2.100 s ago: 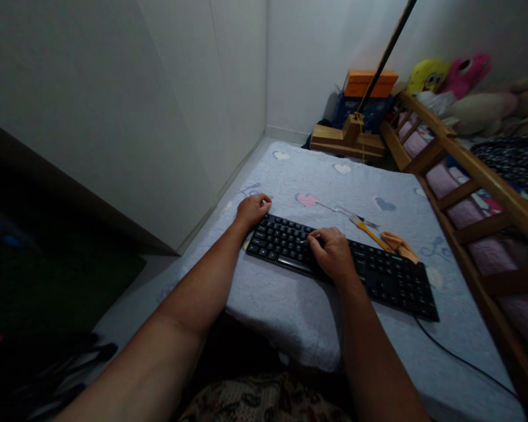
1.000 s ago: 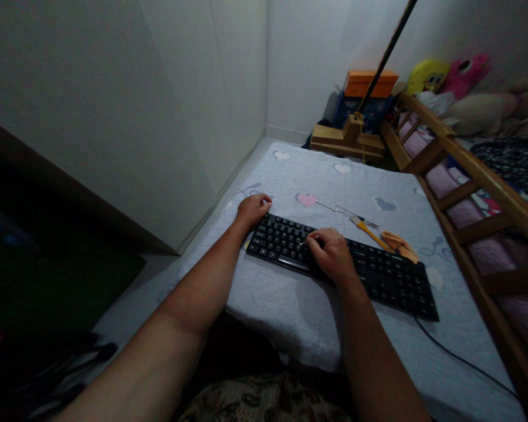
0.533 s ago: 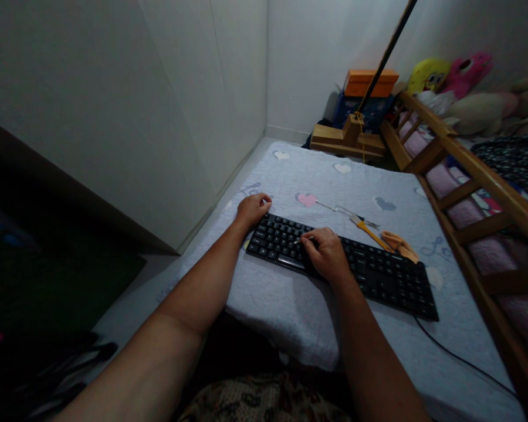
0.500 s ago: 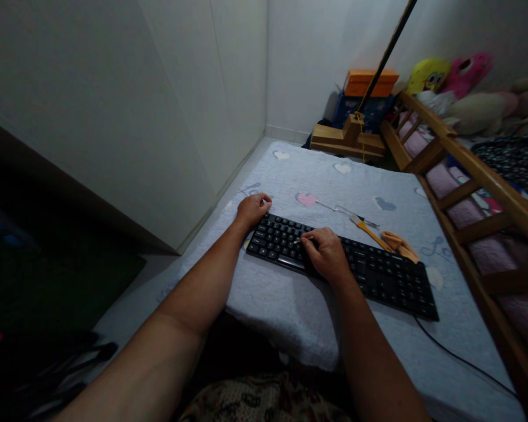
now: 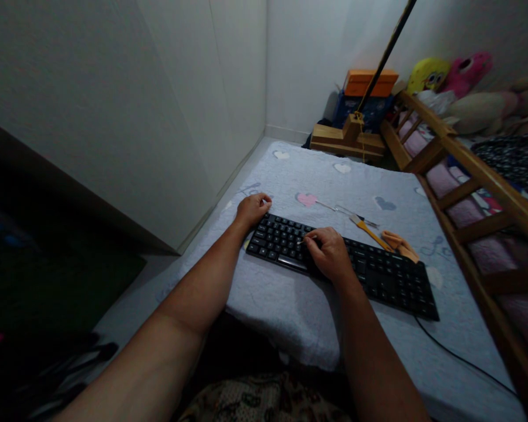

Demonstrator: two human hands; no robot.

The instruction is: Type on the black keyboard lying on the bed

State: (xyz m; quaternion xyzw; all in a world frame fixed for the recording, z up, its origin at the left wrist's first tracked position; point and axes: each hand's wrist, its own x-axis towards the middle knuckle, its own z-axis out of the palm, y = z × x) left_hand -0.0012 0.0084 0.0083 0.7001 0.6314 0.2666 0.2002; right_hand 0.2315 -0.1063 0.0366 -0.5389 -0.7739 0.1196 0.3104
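Surface: a pale blue quilted blanket with heart patches (image 5: 321, 173), spread flat and dropping over a front edge near the person.
Keyboard: a long black computer keyboard (image 5: 387, 280) lies on the blanket, angled so its right end sits nearer the person; a black cable (image 5: 462, 358) trails from that end.
Left hand: the left hand (image 5: 251, 210) is curled loosely over the keyboard's far left corner and touches it; whether it truly grips cannot be told.
Right hand: the right hand (image 5: 331, 254) rests on the keys left of the middle, fingers closed in a pinch on a thin pale-tipped tool (image 5: 301, 241), too small to identify.
Just beyond the keyboard: a yellow-handled tool (image 5: 368, 231), thin metal tweezers (image 5: 334, 208) and a crumpled orange cloth (image 5: 401, 246).
Room: dim; white walls (image 5: 167, 117) meet in a corner ahead. A slatted wooden bed rail (image 5: 470, 167) runs along the right, with plush toys (image 5: 427, 74) behind it. At the blanket's far end stand a wooden base with a dark pole (image 5: 349, 136) and an orange box (image 5: 370, 82).
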